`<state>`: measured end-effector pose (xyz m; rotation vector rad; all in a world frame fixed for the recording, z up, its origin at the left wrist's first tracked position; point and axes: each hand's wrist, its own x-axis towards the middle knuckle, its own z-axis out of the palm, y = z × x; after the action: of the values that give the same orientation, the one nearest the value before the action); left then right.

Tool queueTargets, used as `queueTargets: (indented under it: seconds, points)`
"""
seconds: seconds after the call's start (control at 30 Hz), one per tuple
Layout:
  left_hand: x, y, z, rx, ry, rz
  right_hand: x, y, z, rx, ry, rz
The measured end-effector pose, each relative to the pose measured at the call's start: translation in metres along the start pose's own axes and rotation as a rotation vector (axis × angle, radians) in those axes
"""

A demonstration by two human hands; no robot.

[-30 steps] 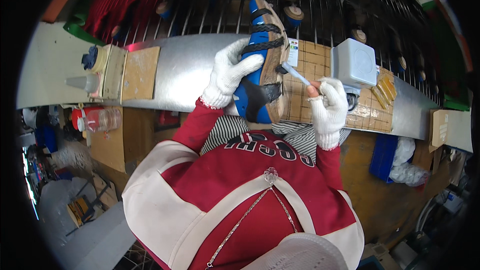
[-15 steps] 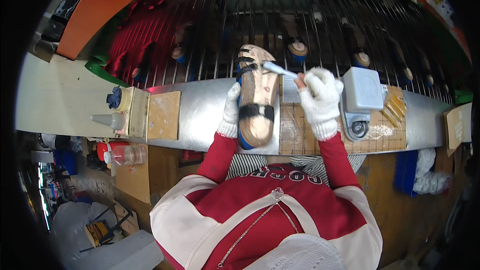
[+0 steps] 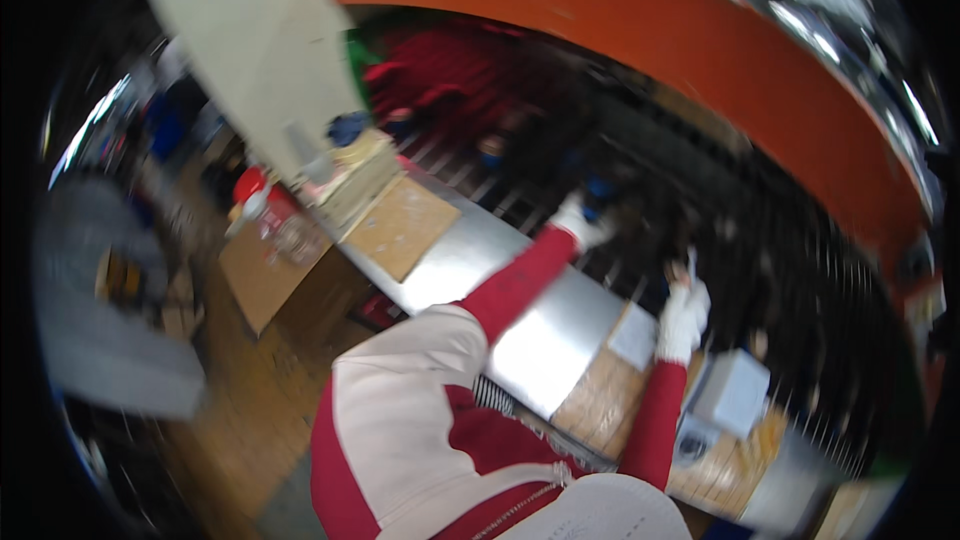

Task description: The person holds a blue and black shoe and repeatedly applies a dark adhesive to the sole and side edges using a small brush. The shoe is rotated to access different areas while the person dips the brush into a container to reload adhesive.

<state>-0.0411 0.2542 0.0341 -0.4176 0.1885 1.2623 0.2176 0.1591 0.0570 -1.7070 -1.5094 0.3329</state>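
My left hand point(image 3: 583, 223), in a white knit glove, reaches out over the dark rod rack. Its fingers are smeared by motion. Touching or just beside them is a blurred dark shape with blue parts point(image 3: 597, 188), seemingly a sandal on its last; whether I grip it cannot be made out. My right hand point(image 3: 684, 320), gloved in white with bare fingertips, is closed around a slim pale brush point(image 3: 692, 258) that points away from me. It hovers at the rack's near side, beyond the white sheet on the bench.
A metal bench point(image 3: 560, 340) runs along the rack point(image 3: 760, 270), with an orange hood point(image 3: 640, 10) above. A pale box-shaped container point(image 3: 733, 392) stands right of my right arm. To the left are a brown board point(image 3: 402, 227) and a clear jar point(image 3: 292, 237).
The view has swung and tilted. My left hand has gone from the bench out over the rack; the sandal is no longer on the bench. My right hand still holds the brush.
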Motion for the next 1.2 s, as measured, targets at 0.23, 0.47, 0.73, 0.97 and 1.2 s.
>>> queueTargets:
  seconds: [0.23, 0.47, 0.73, 0.97, 1.2]
  points:
    - [-0.045, -0.032, -0.022, 0.447, 0.174, 0.356, 0.050, -0.011, 0.030, -0.187, -0.220, 0.058]
    - [-0.125, -0.074, -0.015, 0.769, -0.028, 0.086, 0.049, -0.018, -0.024, 0.248, -0.220, 0.154]
    - [-0.183, -0.138, -0.018, 0.725, -0.389, -0.234, -0.078, -0.007, -0.124, 0.716, -0.085, 0.062]
    - [-0.278, -0.156, -0.030, 0.815, -0.440, -0.070, -0.177, 0.014, -0.211, 0.613, -0.066, 0.160]
    - [-0.305, -0.150, -0.037, 0.691, -0.445, -0.061, -0.227, 0.056, -0.242, -0.080, 0.099, 0.182]
